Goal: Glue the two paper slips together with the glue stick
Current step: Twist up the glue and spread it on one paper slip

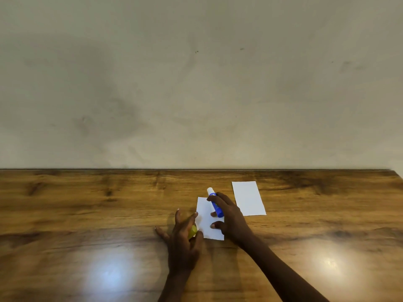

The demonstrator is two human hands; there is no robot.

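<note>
On the wooden table (87, 214), the left hand (182, 238) lies furthest left. Its fingers are spread wide and reach towards the left edge of the near paper slip (206, 223). A yellow cap (192, 231) is tucked between thumb and palm, so I take it the glue is already uncapped. The fingertips come right up to the slip's edge, though I cannot tell whether they press on it.

Over that slip, the right hand (229, 216) grips the glue stick (214, 203). The fingers are curled round its blue barrel, the white end points away towards the wall, and the lower end slants down over the paper. Whether that end touches the sheet is hidden by the fingers. The thumb and one fingertip seem to rest on the slip itself.

To the right, the second paper slip (248, 198) lies flat, apart from the first and untouched by either hand.

By my reckoning the job is in its early middle: the cap is off and the stick is brought to the first slip, but I see no glue on it. Spreading the glue, laying the second slip over and pressing the two together all appear to remain.
</note>
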